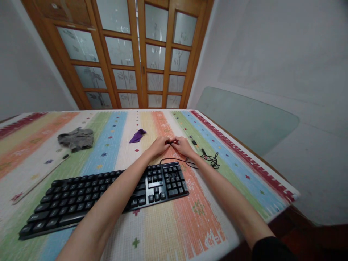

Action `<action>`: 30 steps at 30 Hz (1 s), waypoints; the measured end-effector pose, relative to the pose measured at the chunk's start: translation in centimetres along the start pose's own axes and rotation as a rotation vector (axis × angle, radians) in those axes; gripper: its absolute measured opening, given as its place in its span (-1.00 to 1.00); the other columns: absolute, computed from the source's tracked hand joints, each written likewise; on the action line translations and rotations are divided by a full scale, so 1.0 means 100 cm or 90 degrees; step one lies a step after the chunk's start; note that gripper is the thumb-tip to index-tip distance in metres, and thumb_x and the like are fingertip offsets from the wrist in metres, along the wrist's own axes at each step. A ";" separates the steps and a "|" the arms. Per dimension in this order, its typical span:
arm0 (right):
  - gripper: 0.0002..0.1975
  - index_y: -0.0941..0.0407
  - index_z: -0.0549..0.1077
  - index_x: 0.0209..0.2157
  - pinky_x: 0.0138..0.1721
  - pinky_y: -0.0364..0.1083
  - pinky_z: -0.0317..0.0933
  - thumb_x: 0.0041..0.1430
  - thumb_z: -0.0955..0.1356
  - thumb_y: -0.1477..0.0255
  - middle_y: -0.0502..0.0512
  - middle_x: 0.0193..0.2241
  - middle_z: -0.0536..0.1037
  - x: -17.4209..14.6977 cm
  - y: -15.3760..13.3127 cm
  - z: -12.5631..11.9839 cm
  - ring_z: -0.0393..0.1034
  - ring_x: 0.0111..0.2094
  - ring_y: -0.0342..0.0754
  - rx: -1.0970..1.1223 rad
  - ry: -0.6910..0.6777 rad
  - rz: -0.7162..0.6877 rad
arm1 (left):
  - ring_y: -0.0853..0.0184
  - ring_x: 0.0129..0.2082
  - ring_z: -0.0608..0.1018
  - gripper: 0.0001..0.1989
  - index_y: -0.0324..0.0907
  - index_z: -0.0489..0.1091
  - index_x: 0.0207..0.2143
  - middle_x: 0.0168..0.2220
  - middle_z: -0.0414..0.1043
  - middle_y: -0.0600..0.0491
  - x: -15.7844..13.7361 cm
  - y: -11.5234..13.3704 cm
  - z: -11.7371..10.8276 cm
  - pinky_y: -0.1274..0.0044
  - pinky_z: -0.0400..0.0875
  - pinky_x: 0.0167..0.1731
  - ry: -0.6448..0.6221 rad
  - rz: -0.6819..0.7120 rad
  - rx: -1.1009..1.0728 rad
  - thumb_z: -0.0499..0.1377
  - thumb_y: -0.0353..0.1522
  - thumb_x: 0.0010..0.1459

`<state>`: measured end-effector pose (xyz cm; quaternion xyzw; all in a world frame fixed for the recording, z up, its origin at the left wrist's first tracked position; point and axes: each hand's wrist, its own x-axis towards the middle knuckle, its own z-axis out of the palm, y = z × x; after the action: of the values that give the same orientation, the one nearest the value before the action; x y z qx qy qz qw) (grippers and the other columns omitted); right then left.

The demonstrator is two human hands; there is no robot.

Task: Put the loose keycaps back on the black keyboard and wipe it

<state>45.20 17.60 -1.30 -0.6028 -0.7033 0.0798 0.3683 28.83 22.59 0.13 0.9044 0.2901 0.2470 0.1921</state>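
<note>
My left hand (159, 145) and my right hand (181, 145) meet just past the back edge of a black keyboard (155, 185). The fingertips of both are pinched together around a small dark object (170, 143), mostly hidden, whose kind I cannot make out. On the number pad, one spot looks darker, as if a keycap is off. My left forearm crosses above the keyboard. The keyboard's black cable (213, 159) runs behind my right wrist and lies coiled to its right. A small black item with a thin metal end (193, 141) rests beyond my right hand.
A crumpled purple cloth (137, 136) lies left of my hands. Farther left are a grey cloth (76, 140) and a long thin stick with a dark tip (40, 179). A striped tablecloth (160, 232) covers the table, whose right edge faces a wall and a leaning glass panel (244, 116).
</note>
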 end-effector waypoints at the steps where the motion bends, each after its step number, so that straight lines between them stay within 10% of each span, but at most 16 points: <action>1: -0.86 0.15 0.59 -0.36 -0.21 -0.08 0.30 0.04 0.40 0.63 0.07 -0.40 0.62 0.000 -0.001 -0.001 0.47 -0.36 -0.04 0.002 -0.003 -0.002 | 0.28 -0.36 0.54 -0.86 -0.27 0.53 -0.30 -0.37 0.55 -0.01 0.000 0.001 0.000 0.51 0.39 -0.27 -0.005 0.001 -0.004 0.16 -0.48 0.12; 14: -0.89 0.15 0.59 -0.30 -0.30 -0.11 0.37 0.12 0.42 0.44 0.09 -0.37 0.64 -0.083 -0.054 -0.059 0.51 -0.37 -0.07 0.180 -0.133 -0.123 | 0.40 -0.43 0.56 -0.89 -0.21 0.55 -0.35 -0.42 0.57 0.10 -0.094 0.064 -0.046 0.61 0.35 -0.36 -0.046 0.075 -0.140 0.22 -0.47 0.08; 30: -0.91 0.11 0.56 -0.40 -0.22 -0.01 0.37 0.17 0.39 0.52 0.11 -0.36 0.62 -0.111 -0.056 -0.046 0.49 -0.30 -0.03 0.109 -0.086 -0.312 | 0.28 -0.27 0.54 -0.90 -0.18 0.55 -0.34 -0.31 0.58 0.03 -0.122 0.071 -0.023 0.43 0.40 -0.16 -0.010 0.156 -0.069 0.22 -0.48 0.15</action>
<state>43.66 4.51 0.42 -0.3743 -0.8420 0.0875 0.3786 21.94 10.15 1.33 0.9233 0.1622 0.2767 0.2111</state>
